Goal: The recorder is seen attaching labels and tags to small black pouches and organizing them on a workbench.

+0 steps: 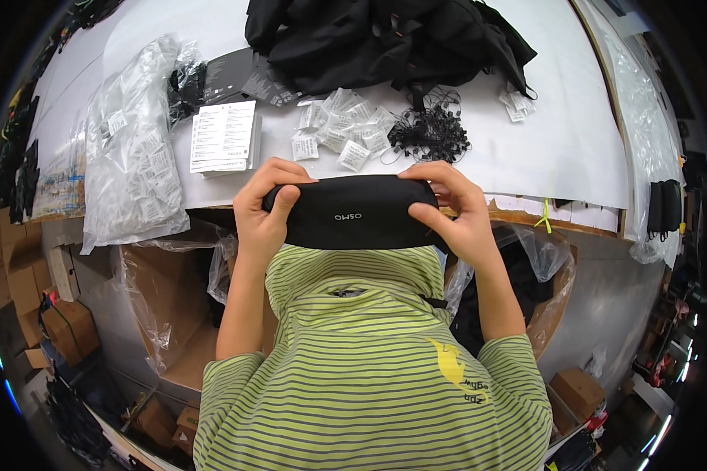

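Note:
My left hand [264, 208] and my right hand [465, 213] hold a long black fabric pouch [346, 228] by its two ends. It is level in front of my chest, close to the table's front edge, with small light lettering on its face. My thumbs press on the near side; the other fingers curl over the top edge, partly hidden. Beyond it lie loose small white packets [342, 122], a tangle of black tag cords [432, 132] and a stack of white printed cards [222, 137].
Black fabric bags [369, 47] are heaped at the back of the white table [558, 145]. A clear plastic bag of packets [137, 157] lies at the left. Plastic-lined cartons [169, 298] stand under the front edge, where a yellow-green string [543, 216] hangs.

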Tool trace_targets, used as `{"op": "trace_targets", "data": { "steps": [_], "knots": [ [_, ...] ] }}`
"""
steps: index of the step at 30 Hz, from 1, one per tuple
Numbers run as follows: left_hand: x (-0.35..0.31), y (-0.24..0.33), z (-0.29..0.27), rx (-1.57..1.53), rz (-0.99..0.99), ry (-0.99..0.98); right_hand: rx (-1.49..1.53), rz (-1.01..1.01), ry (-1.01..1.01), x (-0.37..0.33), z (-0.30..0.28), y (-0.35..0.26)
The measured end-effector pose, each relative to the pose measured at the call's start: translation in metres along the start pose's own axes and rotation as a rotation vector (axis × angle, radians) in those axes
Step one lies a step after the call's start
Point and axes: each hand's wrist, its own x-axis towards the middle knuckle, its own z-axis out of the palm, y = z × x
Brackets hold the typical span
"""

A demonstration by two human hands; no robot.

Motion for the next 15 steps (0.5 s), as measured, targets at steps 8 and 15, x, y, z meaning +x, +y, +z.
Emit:
{"op": "trace_targets", "data": {
  "steps": [8,15],
  "knots": [
    [0.000,-0.002,0.007,0.090,-0.041,-0.001,-0.206,0.008,-0.044,0.003,-0.001,-0.009],
    [0.001,-0.003,0.019,0.064,-0.024,0.031,-0.388,-0.185,0.065,0.003,0.005,0.002]
  ]
}}
